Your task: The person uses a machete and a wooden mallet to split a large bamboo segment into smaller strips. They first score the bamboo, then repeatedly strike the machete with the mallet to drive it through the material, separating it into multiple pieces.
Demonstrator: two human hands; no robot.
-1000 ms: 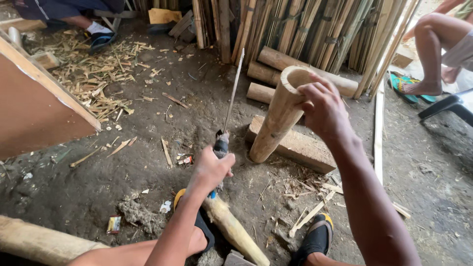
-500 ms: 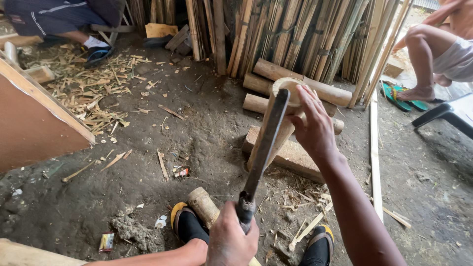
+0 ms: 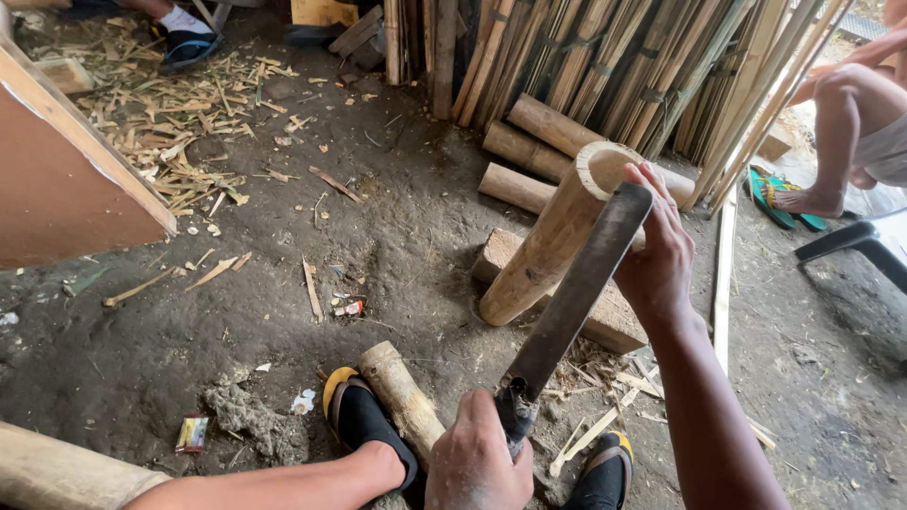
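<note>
A thick hollow bamboo section (image 3: 543,250) leans tilted, its foot on a wooden block (image 3: 605,321) on the dirt. My right hand (image 3: 661,255) grips the bamboo at its open top rim. My left hand (image 3: 477,463) is closed around the dark handle of a long flat machete (image 3: 576,288). The blade slants up to the right and its blunt tip lies against the bamboo's rim beside my right fingers. My two feet in black and yellow sandals (image 3: 364,416) show at the bottom edge.
A short bamboo piece (image 3: 406,401) lies by my left foot. Cut bamboo logs (image 3: 529,151) and bundled poles (image 3: 605,57) stand behind. Shavings (image 3: 161,113) litter the far left near a brown board (image 3: 66,189). Another person's leg (image 3: 841,123) is at the right.
The machete swung from pointing away on the ground side to up and right, its tip now at the bamboo's rim. My left hand drew back toward me. My right hand kept its hold.
</note>
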